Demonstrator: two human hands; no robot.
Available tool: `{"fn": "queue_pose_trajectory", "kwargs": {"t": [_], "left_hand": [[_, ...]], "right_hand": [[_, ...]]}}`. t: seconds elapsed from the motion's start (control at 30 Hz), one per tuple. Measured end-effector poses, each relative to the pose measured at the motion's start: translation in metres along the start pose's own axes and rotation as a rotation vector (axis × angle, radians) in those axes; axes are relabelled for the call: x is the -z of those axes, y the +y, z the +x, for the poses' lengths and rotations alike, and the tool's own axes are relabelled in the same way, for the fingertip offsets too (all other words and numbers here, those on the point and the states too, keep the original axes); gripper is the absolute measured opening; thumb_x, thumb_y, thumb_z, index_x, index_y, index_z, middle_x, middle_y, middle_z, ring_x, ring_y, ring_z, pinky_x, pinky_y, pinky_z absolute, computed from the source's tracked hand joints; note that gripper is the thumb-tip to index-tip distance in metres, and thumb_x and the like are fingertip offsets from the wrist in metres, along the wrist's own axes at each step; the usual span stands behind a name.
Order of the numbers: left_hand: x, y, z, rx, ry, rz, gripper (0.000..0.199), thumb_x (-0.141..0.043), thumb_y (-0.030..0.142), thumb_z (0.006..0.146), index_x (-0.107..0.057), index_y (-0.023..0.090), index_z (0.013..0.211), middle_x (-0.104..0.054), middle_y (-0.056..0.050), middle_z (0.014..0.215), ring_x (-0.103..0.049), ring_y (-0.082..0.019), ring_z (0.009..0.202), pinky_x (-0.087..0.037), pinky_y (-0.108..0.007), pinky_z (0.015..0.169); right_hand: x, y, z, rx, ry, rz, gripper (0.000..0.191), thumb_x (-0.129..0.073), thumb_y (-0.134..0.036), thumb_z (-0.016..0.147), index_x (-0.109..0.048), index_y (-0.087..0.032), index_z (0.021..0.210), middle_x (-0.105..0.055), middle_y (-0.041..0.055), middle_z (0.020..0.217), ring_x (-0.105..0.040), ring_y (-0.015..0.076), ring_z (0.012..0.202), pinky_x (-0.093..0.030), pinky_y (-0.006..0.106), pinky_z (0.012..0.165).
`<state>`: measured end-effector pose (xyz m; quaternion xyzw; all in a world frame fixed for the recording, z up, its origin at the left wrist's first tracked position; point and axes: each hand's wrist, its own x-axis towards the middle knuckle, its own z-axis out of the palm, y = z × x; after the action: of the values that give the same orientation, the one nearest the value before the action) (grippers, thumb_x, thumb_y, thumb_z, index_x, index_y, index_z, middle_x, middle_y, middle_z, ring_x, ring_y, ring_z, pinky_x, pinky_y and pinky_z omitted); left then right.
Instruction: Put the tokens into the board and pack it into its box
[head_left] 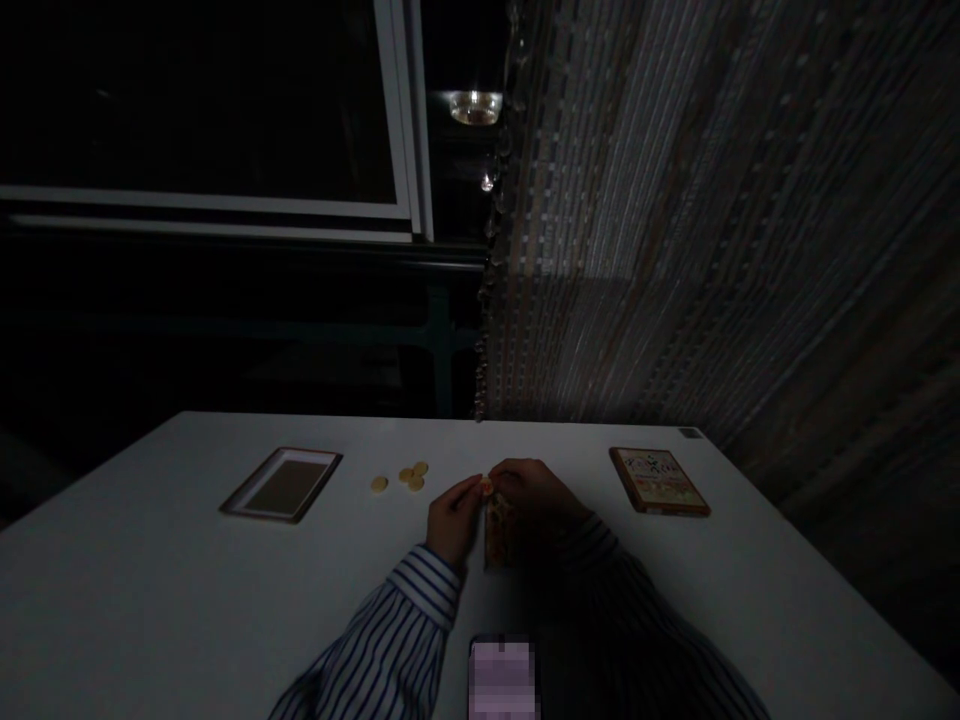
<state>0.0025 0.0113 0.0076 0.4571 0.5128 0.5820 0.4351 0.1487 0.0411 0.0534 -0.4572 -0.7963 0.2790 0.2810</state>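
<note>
From my end I can see a small disc (487, 486) held up near the middle of the table (187, 610), above the far end of a patterned box (498, 535). The left hand (452, 525) pinches it by the fingertips; the right hand (534, 486) meets it from the other side, its fingers curled, though I cannot tell whether they grip or merely touch. The box beneath is partly covered by the right hand and its shadow.

I would judge the handling to be partway: this disc is up between the hands, while four loose discs (411, 478) lie untouched toward the far edge, three bunched and one just apart. Whether any sit inside the box, I cannot make out.

Farther out, a shallow tray (289, 487) lies toward the far left corner, and a printed case (658, 481) toward the far right one. The case carries dark lettering over a paler picture, too blurred for me to read. A small label (688, 433) sits at the far right corner, also illegible. At the near edge, what looks like a phone (502, 682) is masked by mosaic. I find no brand anywhere.
</note>
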Motion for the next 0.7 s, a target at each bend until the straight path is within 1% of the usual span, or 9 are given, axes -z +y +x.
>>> {"fn": "queue_pose_trajectory", "kwargs": {"t": [0.07, 0.17, 0.27, 0.43, 0.57, 0.7], "left_hand": [[-0.0012, 0.0001, -0.0012, 0.009, -0.011, -0.002, 0.026, -0.063, 0.032, 0.066, -0.068, 0.015, 0.086, -0.069, -0.007, 0.089, -0.062, -0.019, 0.088, -0.047, -0.032, 0.083], [-0.0018, -0.0003, -0.0034, -0.013, -0.034, 0.010, 0.027, -0.061, 0.034, 0.068, -0.068, 0.015, 0.086, -0.069, -0.007, 0.090, -0.062, -0.020, 0.089, -0.047, -0.032, 0.084], [-0.0013, -0.0002, -0.0062, -0.030, -0.047, 0.034, 0.027, -0.060, 0.034, 0.068, -0.068, 0.016, 0.086, -0.069, -0.007, 0.089, -0.062, -0.020, 0.088, -0.047, -0.033, 0.083], [-0.0001, -0.0035, -0.0083, -0.054, -0.058, 0.057, 0.027, -0.059, 0.035, 0.069, -0.068, 0.016, 0.086, -0.069, -0.007, 0.089, -0.062, -0.020, 0.087, -0.047, -0.032, 0.083], [0.0003, -0.0092, -0.0070, -0.065, -0.029, 0.052, 0.028, -0.059, 0.035, 0.069, -0.068, 0.016, 0.086, -0.069, -0.007, 0.088, -0.062, -0.020, 0.087, -0.047, -0.033, 0.082], [0.0002, -0.0091, -0.0066, -0.043, -0.006, 0.055, 0.028, -0.060, 0.035, 0.067, -0.068, 0.015, 0.085, -0.069, -0.007, 0.087, -0.062, -0.020, 0.086, -0.047, -0.034, 0.082]], "right_hand": [[0.0009, 0.0012, -0.0008, -0.022, -0.018, 0.033, 0.020, -0.052, -0.027, 0.074, -0.065, -0.017, 0.084, -0.067, 0.0029, 0.077, -0.061, 0.0139, 0.072, -0.045, 0.022, 0.063], [0.0022, 0.0020, -0.0023, -0.030, -0.037, 0.075, 0.018, -0.053, -0.027, 0.073, -0.064, -0.017, 0.084, -0.067, 0.0029, 0.076, -0.061, 0.0138, 0.070, -0.046, 0.021, 0.062], [0.0038, 0.0016, -0.0043, -0.009, -0.052, 0.060, 0.017, -0.052, -0.026, 0.074, -0.064, -0.017, 0.084, -0.067, 0.0024, 0.077, -0.061, 0.0135, 0.071, -0.045, 0.022, 0.063], [0.0057, 0.0022, -0.0071, 0.001, -0.054, 0.052, 0.020, -0.052, -0.030, 0.075, -0.064, -0.017, 0.083, -0.067, 0.0030, 0.077, -0.061, 0.0138, 0.070, -0.045, 0.022, 0.063], [0.0054, 0.0041, -0.0074, 0.021, -0.076, 0.063, 0.020, -0.052, -0.029, 0.075, -0.064, -0.017, 0.085, -0.067, 0.0030, 0.079, -0.061, 0.0139, 0.072, -0.045, 0.022, 0.064], [0.0044, 0.0055, -0.0073, 0.056, -0.062, 0.019, 0.019, -0.049, -0.025, 0.076, -0.065, -0.018, 0.085, -0.067, 0.0023, 0.081, -0.060, 0.0134, 0.073, -0.045, 0.022, 0.066]]}}
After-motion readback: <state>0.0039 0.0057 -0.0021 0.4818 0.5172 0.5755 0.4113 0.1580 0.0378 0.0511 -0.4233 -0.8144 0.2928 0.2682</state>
